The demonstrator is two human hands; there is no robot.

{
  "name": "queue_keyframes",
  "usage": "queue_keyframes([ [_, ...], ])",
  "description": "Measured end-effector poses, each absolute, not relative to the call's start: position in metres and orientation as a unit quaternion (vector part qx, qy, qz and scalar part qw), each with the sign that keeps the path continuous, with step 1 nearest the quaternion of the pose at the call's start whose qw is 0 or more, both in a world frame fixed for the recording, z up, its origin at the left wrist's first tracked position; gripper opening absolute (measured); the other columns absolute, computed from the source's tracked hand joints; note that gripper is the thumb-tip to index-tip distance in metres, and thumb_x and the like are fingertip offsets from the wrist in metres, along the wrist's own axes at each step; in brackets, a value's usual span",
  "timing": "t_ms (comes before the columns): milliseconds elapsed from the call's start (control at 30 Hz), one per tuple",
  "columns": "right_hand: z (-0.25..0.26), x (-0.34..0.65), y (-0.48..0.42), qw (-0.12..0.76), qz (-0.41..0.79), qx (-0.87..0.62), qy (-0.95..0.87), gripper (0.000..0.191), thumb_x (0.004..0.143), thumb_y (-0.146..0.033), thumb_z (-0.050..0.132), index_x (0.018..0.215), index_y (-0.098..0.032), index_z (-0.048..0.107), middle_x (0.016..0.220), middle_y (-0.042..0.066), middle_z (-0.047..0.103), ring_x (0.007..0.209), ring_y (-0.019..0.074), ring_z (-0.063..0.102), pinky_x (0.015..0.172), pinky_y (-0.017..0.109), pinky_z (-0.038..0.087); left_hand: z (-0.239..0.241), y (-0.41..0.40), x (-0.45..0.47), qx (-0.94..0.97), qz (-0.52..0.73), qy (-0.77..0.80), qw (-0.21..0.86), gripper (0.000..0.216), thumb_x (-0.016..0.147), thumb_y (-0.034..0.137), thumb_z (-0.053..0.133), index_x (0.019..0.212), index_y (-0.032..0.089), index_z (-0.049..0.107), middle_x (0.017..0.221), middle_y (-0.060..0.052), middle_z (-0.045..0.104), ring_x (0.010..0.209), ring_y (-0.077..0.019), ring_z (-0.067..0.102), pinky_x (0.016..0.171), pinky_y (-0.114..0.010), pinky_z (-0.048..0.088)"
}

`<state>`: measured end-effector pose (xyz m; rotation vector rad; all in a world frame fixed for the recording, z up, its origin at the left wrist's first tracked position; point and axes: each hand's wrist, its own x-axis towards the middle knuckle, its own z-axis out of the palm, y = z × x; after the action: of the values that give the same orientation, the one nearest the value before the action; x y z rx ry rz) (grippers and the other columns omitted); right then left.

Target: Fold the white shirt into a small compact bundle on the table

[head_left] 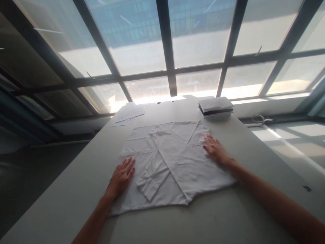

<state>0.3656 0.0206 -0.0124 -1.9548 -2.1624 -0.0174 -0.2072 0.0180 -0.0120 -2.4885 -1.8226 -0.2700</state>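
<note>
A white shirt (pixel 175 162) lies flat on a pale table (pixel 254 149), with its sleeves folded across the middle. My left hand (pixel 121 176) rests palm down on the shirt's left edge, fingers stretched out and flat. Palm down too, my right hand (pixel 215 149) presses on the shirt's right side, fingers spread. Neither hand holds anything.
A stack of folded white garments with a dark layer (pixel 216 106) sits at the table's far right. Loose papers (pixel 129 114) lie at the far left. Large windows (pixel 167 51) rise behind the table. A white cable (pixel 260 119) lies on the sill to the right.
</note>
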Motion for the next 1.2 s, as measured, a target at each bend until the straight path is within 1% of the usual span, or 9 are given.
queue_keyframes([
  [133, -0.028, 0.383, -0.03, 0.098, 0.011, -0.65, -0.753, 0.069, 0.109, -0.053, 0.026, 0.166, -0.015, 0.031, 0.171, 0.016, 0.023, 0.159, 0.0304, 0.021, 0.126, 0.053, 0.026, -0.012, 0.019, -0.206, -0.798, -0.081, -0.598, 0.011, 0.06, 0.106, 0.046, 0.033, 0.156, 0.019, 0.051, 0.163, -0.012, 0.043, 0.153, -0.0363, 0.036, 0.122, -0.061, 0.032],
  [300, -0.04, 0.403, -0.088, 0.098, 0.013, -0.635, -0.766, 0.069, 0.109, -0.054, 0.024, 0.165, -0.014, 0.034, 0.17, 0.015, 0.027, 0.158, 0.0282, 0.022, 0.127, 0.052, 0.025, -0.015, 0.024, -0.21, -0.804, -0.092, -0.587, 0.018, 0.06, 0.107, 0.048, 0.032, 0.156, 0.019, 0.052, 0.162, -0.013, 0.045, 0.152, -0.0354, 0.038, 0.122, -0.058, 0.033],
  [400, -0.047, 0.415, -0.119, 0.111, 0.007, -0.625, -0.773, 0.067, 0.109, -0.054, 0.028, 0.164, -0.017, 0.037, 0.169, 0.014, 0.031, 0.157, 0.029, 0.025, 0.125, 0.054, 0.029, -0.01, 0.019, -0.217, -0.827, -0.076, -0.557, 0.017, 0.061, 0.107, 0.05, 0.032, 0.155, 0.018, 0.054, 0.162, -0.015, 0.044, 0.151, -0.0366, 0.039, 0.12, -0.057, 0.036],
  [633, -0.066, 0.442, -0.155, 0.191, -0.009, -0.552, -0.811, 0.069, 0.104, -0.058, 0.045, 0.163, -0.024, 0.038, 0.166, 0.014, 0.036, 0.153, 0.0341, 0.036, 0.12, 0.059, 0.038, 0.001, -0.048, -0.264, -0.866, -0.028, -0.498, 0.014, 0.058, 0.109, 0.055, 0.034, 0.16, 0.029, 0.044, 0.164, -0.009, 0.041, 0.153, -0.0299, 0.038, 0.122, -0.05, 0.034],
  [733, -0.056, 0.445, -0.156, 0.225, -0.018, -0.493, -0.84, 0.063, 0.103, -0.053, 0.054, 0.159, -0.028, 0.046, 0.162, 0.011, 0.045, 0.148, 0.0334, 0.044, 0.117, 0.055, 0.044, 0.004, -0.08, -0.289, -0.866, -0.022, -0.499, 0.004, 0.061, 0.106, 0.06, 0.041, 0.161, 0.031, 0.04, 0.165, -0.008, 0.038, 0.154, -0.0307, 0.036, 0.123, -0.052, 0.033],
  [833, -0.041, 0.441, -0.152, 0.248, -0.024, -0.437, -0.865, 0.047, 0.104, -0.042, 0.057, 0.149, -0.03, 0.058, 0.152, 0.008, 0.058, 0.139, 0.0285, 0.056, 0.111, 0.044, 0.051, 0.012, -0.104, -0.307, -0.868, -0.03, -0.496, -0.019, 0.066, 0.101, 0.064, 0.051, 0.159, 0.032, 0.045, 0.164, -0.008, 0.04, 0.153, -0.0331, 0.037, 0.122, -0.055, 0.036],
  [933, -0.031, 0.436, -0.149, 0.24, -0.023, -0.404, -0.882, 0.037, 0.105, -0.029, 0.054, 0.14, -0.03, 0.066, 0.142, 0.006, 0.067, 0.13, 0.0241, 0.063, 0.106, 0.036, 0.054, 0.022, -0.117, -0.315, -0.875, -0.068, -0.479, -0.034, 0.055, 0.101, 0.058, 0.058, 0.15, 0.032, 0.058, 0.158, -0.007, 0.051, 0.147, -0.0309, 0.046, 0.118, -0.049, 0.045],
  [1033, -0.028, 0.433, -0.148, 0.232, -0.033, -0.395, -0.888, 0.037, 0.104, -0.02, 0.051, 0.135, -0.028, 0.069, 0.138, 0.006, 0.07, 0.126, 0.023, 0.066, 0.103, 0.035, 0.054, 0.033, -0.123, -0.312, -0.881, -0.101, -0.46, -0.039, 0.043, 0.103, 0.047, 0.058, 0.142, 0.031, 0.066, 0.149, -0.005, 0.061, 0.14, -0.0268, 0.056, 0.113, -0.041, 0.052],
  [1200, -0.027, 0.43, -0.148, 0.223, -0.053, -0.399, -0.888, 0.044, 0.101, -0.012, 0.045, 0.135, -0.027, 0.069, 0.137, 0.006, 0.07, 0.124, 0.023, 0.066, 0.101, 0.035, 0.054, 0.048, -0.128, -0.296, -0.893, -0.1, -0.438, -0.03, 0.047, 0.102, 0.025, 0.055, 0.149, 0.031, 0.06, 0.145, -0.002, 0.065, 0.137, -0.0226, 0.059, 0.111, -0.036, 0.054],
])
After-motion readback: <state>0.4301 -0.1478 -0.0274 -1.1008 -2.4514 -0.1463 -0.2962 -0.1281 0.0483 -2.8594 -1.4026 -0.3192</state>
